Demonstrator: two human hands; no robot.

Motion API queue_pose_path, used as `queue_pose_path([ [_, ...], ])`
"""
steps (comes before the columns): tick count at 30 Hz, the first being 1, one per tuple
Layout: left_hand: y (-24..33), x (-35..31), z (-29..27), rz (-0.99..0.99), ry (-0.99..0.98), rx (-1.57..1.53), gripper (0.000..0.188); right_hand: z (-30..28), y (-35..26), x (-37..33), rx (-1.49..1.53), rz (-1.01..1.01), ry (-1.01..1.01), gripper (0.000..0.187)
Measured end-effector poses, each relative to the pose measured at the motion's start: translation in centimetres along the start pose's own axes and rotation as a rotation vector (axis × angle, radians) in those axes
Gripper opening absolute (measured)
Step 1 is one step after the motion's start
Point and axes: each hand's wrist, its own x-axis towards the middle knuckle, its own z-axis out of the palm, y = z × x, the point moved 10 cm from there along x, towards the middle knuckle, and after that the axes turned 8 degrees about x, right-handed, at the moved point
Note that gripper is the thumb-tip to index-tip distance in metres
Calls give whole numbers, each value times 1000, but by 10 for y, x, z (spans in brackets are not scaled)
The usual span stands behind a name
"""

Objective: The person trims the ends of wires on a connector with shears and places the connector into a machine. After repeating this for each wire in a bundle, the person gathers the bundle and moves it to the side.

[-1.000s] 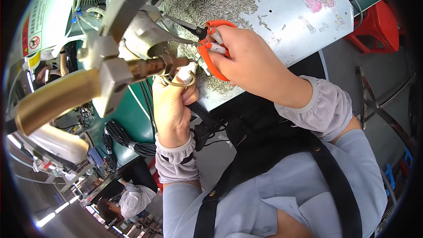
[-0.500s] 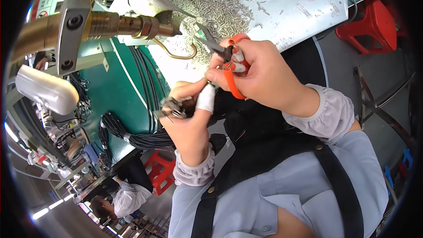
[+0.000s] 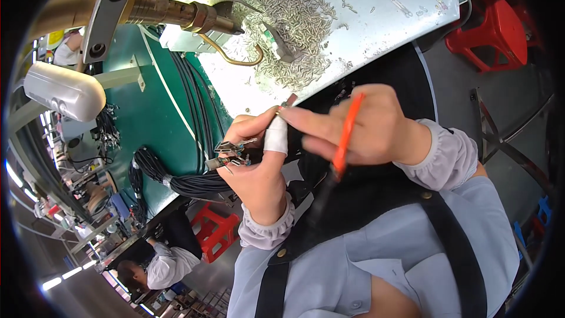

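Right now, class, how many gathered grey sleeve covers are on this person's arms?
2: one sleeve cover at the wrist behind the left hand; another sleeve cover on the forearm behind the right hand. None appears hidden.

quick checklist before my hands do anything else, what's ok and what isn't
1. Small part pinched in left hand fingertips: ok.
2. Bunch of connectors kept in the left hand: ok; exact count, cannot tell.
3. Orange-handled tool held by right hand, lower end pointing away from the left hand: ok.
4. Tool's blades closed: cannot tell, motion blur.
5. Both hands clear of the brass nozzle: ok.
6. Tabletop near the nozzle free of loose metal pieces: not ok, thickly scattered.
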Motion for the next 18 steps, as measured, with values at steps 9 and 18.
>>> queue_pose_path([
  [9, -2, 0, 1, 54, 37, -124, 14, 32, 38, -23, 1095, 618, -59, 23],
  [18, -5, -1, -1, 169, 134, -127, 17, 74, -34, -52, 2150, 1194, -781, 58],
])
